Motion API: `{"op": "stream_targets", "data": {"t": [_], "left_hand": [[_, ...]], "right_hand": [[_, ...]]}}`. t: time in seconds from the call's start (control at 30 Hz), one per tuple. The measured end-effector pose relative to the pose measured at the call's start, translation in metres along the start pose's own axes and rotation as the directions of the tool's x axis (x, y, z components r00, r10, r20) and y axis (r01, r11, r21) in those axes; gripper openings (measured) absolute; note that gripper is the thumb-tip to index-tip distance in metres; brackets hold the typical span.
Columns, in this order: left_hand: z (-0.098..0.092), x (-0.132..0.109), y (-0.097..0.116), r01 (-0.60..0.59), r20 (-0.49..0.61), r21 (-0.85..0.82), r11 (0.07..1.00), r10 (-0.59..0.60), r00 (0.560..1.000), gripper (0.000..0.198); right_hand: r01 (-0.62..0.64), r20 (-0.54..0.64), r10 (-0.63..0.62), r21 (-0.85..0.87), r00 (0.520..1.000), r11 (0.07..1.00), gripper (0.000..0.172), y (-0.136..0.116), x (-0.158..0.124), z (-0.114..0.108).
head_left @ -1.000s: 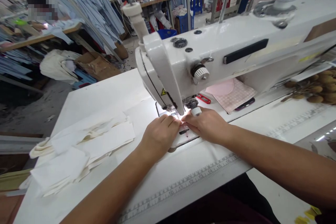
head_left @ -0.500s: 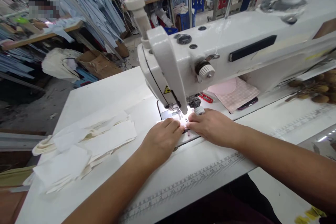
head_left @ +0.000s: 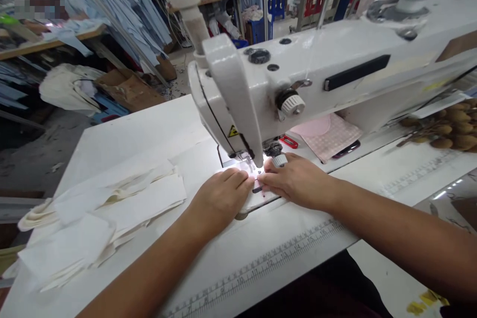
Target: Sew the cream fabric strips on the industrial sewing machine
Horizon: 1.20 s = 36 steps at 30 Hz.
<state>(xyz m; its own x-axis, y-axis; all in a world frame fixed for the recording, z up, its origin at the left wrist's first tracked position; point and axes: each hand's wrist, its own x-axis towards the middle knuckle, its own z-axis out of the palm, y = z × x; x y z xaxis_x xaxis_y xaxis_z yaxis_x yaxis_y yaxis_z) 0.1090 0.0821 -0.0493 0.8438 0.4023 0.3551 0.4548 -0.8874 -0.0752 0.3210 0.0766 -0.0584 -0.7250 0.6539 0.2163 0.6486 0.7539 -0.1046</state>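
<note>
L hand (head_left: 219, 199) and R hand (head_left: 296, 181): fingers (head_left: 238, 177) curled, pressing small fabric pc (head_left: 257, 198) at sewing machine (head_left: 298, 72), grip unclear; feeding step likely, steady guiding seemingly called for

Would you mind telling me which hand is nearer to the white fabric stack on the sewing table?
Left. The left hand lies just right of the white fabric stack, apart from it; the right hand lies farther right, beyond the left hand.
</note>
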Motion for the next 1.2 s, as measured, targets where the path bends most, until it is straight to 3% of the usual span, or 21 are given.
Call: {"op": "stream_targets", "data": {"t": [0.37,0.5,0.7,0.93,1.03,1.2], "left_hand": [[0.005,0.003,-0.019,0.025,-0.084,0.076,0.997,-0.019,0.996,0.015],[0.005,0.005,-0.022,0.070,-0.035,0.152,0.986,-0.066,0.997,0.025],[0.006,0.006,-0.023,0.112,-0.008,0.181,0.977,-0.113,0.994,0.033],[0.003,0.006,-0.022,0.151,-0.011,0.065,0.986,-0.151,0.988,0.028],[-0.001,0.010,-0.019,0.266,0.032,0.113,0.957,-0.271,0.962,0.026],[-0.001,0.021,-0.011,0.463,0.174,0.198,0.864,-0.496,0.851,0.024]], "right_hand": [[-0.086,-0.158,0.065,-0.127,0.985,0.988,0.023,0.000,0.007,0.003],[-0.084,-0.173,0.064,-0.109,0.983,0.990,0.026,0.001,0.008,0.003],[-0.079,-0.148,0.072,-0.042,0.986,0.996,0.026,0.004,0.009,0.004],[-0.148,-0.037,0.154,0.129,0.987,0.981,0.027,0.005,0.005,-0.004],[-0.190,0.003,0.194,0.221,0.981,0.957,0.024,0.004,0.004,-0.008],[-0.225,0.055,0.219,0.282,0.974,0.933,0.024,0.003,0.006,-0.014]]}}
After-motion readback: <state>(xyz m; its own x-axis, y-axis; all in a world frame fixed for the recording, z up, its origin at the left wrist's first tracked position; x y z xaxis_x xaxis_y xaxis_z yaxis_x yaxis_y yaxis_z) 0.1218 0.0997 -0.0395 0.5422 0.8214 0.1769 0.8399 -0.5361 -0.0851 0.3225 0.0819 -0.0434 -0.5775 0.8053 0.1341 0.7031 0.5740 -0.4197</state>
